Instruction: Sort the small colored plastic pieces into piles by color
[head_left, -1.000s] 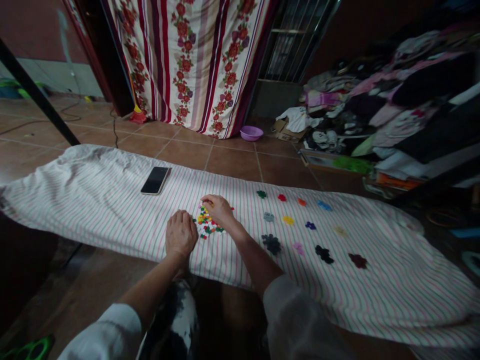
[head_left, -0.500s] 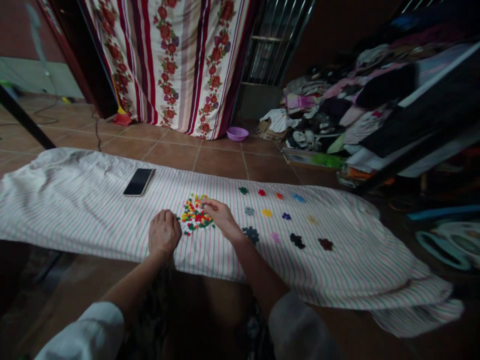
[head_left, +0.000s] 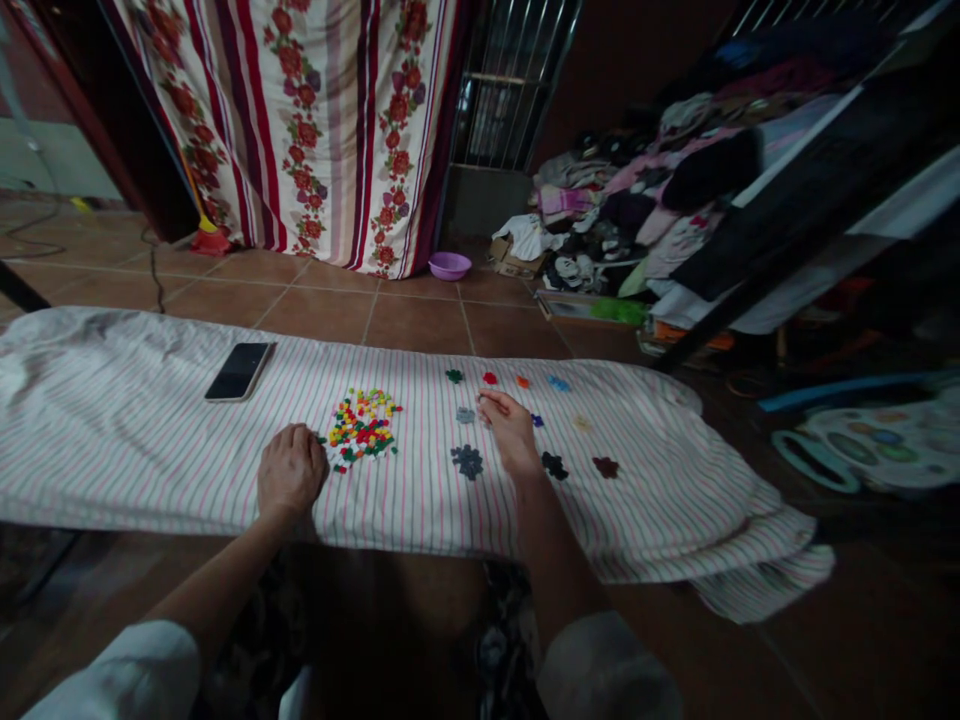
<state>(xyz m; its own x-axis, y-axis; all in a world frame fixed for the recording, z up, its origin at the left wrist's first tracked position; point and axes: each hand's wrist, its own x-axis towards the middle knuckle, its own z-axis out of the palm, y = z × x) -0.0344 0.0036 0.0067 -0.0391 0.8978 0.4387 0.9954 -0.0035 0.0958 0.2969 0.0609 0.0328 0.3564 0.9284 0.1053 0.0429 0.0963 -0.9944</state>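
My right hand (head_left: 506, 425) is closed in a pinch on a small grey piece (head_left: 481, 397), just above and right of a light grey cluster (head_left: 465, 415). My left hand (head_left: 291, 468) lies on the striped cloth (head_left: 187, 460) with its fingers bent and close together, touching the left edge of a mixed heap of small coloured pieces (head_left: 364, 430). Sorted clusters lie to the right: dark green (head_left: 454, 376), red (head_left: 490, 378), orange (head_left: 523, 381), light blue (head_left: 558, 383), dark blue (head_left: 537, 421), beige (head_left: 582, 424), dark grey (head_left: 467, 461), black (head_left: 555, 465) and brown (head_left: 606, 467). My right hand hides part of the rows.
A phone (head_left: 240, 371) lies on the cloth at the left. Beyond the table are a purple basin (head_left: 450, 265), a floral curtain (head_left: 322, 140), a red broom head (head_left: 211, 240) and a heap of clothes (head_left: 637, 200). A dark slanting bar (head_left: 720, 305) rises at the right.
My right hand has moved right, from the mixed heap to the light grey cluster, carrying the small grey piece. My left hand stays beside the heap. The view has turned slightly right.
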